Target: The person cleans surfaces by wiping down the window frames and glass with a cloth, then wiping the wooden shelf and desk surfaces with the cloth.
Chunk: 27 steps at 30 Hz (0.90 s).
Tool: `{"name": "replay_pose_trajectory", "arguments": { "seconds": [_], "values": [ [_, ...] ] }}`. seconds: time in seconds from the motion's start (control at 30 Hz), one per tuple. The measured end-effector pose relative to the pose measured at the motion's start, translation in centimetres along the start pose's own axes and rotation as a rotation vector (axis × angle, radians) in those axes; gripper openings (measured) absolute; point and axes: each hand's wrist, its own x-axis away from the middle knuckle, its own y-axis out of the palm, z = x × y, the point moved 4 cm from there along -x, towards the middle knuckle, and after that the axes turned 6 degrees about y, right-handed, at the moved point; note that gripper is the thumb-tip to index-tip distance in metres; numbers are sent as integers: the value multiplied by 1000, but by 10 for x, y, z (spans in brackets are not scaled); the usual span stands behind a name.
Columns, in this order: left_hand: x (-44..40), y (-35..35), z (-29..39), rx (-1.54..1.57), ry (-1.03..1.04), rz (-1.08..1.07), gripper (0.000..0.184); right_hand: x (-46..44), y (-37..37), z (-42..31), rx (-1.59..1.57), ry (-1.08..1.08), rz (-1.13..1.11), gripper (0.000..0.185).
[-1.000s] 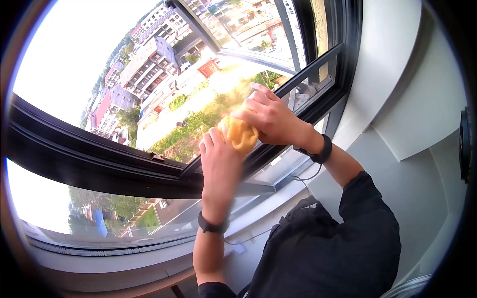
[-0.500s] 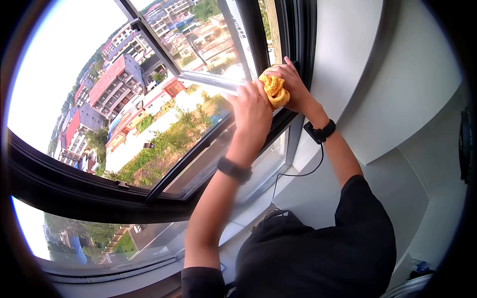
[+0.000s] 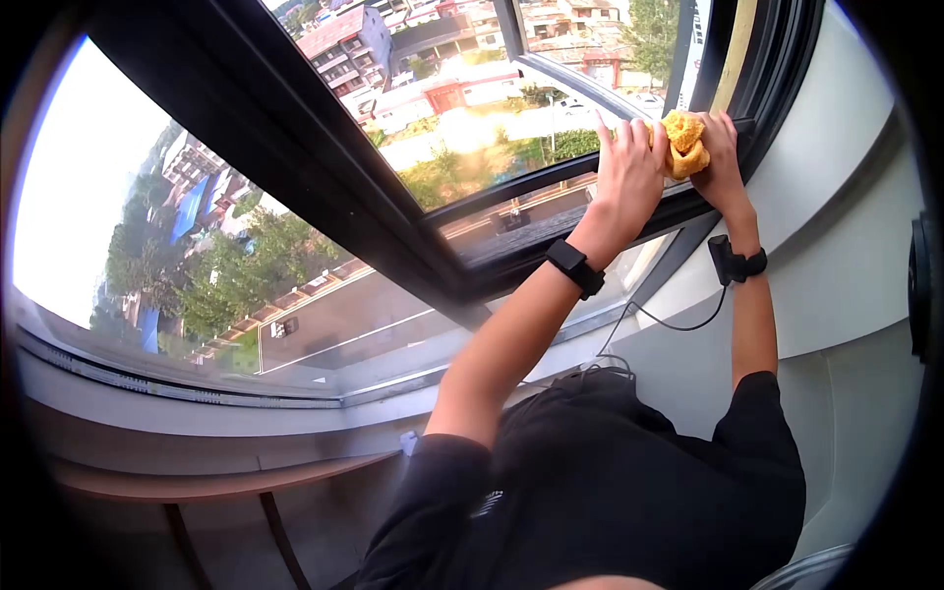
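A bunched yellow cloth (image 3: 685, 147) is squeezed between my two hands at the upper right of the head view, close to the dark window frame. My left hand (image 3: 632, 182) grips its left side, with the back of the hand towards me and some fingers hidden behind the cloth. On the other side my right hand (image 3: 723, 167) is closed round it, its fingers partly out of sight. A folded bulge of cloth shows between the hands. Both wrists carry black bands.
An open window sash (image 3: 570, 84) stands beyond the hands, with buildings and trees far below. The thick dark frame (image 3: 295, 167) crosses the left side. A thin cable (image 3: 678, 326) hangs from the right wristband. A curved white wall (image 3: 836, 197) lies to the right.
The view has swung left, so hands, cloth and window appear farther right. Both hands still hold the bunched cloth near the frame, and its folds look slightly different.
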Motion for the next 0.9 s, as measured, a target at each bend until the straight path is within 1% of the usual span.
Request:
{"name": "replay_pose_trajectory", "arguments": {
  "seconds": [0.07, 0.1, 0.17, 0.2, 0.23, 0.3, 0.37, 0.4, 0.43, 0.47, 0.53, 0.6, 0.67, 0.7, 0.73, 0.8, 0.9],
  "values": [
    [22, -12, -17, 6, -26, 13, 46, -1, 13, -15, -3, -85, 62, 51],
    [34, -20, -25, 18, -38, 22, 48, -5, 15, -31, -8, -82, 19, 49],
    [57, -35, -43, 10, -66, 38, 53, -10, 19, -66, -50, -86, 10, 44],
    [70, -45, -51, 16, -82, 34, 53, -12, 21, -81, -73, -75, -6, 42],
    [81, -55, -60, 24, -100, 32, 53, -15, 24, -97, -95, -125, 29, 41],
    [103, -72, -75, -6, -126, 46, 55, -16, 29, -124, -135, -142, -2, 43],
    [122, -79, -86, -112, -117, 54, 51, -18, 36, -152, -198, -136, -19, 47],
    [129, -80, -89, -189, -99, 69, 49, -17, 39, -165, -210, -152, 15, 53],
    [133, -84, -88, -171, -135, 21, 48, -16, 42, -176, -254, -154, 39, 54],
    [139, -87, -87, -159, -117, 96, 48, -15, 46, -185, -297, -155, 64, 56],
    [153, -90, -88, -135, -91, 246, 49, -9, 49, -195, -422, -195, 190, 55],
    [170, -97, -81, -100, -74, 321, 41, 8, 45, -207, -428, -227, 320, 49],
    [197, -93, -75, -70, -82, 352, 35, 23, 53, -215, -469, -318, 303, 46],
    [209, -94, -75, -95, -74, 353, 31, 32, 57, -223, -512, -304, 283, 44],
    [225, -89, -75, -84, -103, 333, 32, 46, 69, -228, -554, -283, 206, 45],
    [260, -72, -77, -101, -196, 202, 41, 75, 99, -239, -560, -373, 79, 47],
    [328, -6, -75, -138, -242, -91, 46, 131, 165, -246, -534, -430, -164, 46]
  ]
}}
